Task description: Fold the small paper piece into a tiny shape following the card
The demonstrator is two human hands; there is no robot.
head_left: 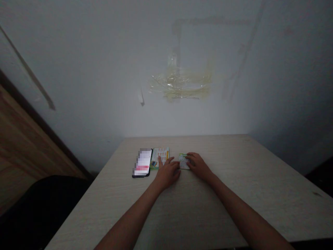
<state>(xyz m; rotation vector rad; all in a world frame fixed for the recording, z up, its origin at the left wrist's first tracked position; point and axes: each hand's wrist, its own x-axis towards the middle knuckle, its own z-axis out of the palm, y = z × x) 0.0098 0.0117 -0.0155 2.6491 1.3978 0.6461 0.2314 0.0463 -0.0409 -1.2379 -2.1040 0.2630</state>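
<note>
A small deck of cards (pixel 183 161) with a green-and-white face lies on the pale wooden table (pixel 234 180). My right hand (pixel 199 166) rests against the deck's right side, fingers curled over its edge. My left hand (pixel 168 171) lies flat just left of the deck, fingers spread, with one fingertip on a green-and-orange card box (pixel 160 157). A phone (pixel 142 162) with a lit screen lies left of the box.
A white wall with old tape marks (pixel 179 85) stands right behind the table. A wooden door or panel (pixel 23 146) is at the left. Something dark, perhaps a chair (pixel 39 205), sits by the table's left edge.
</note>
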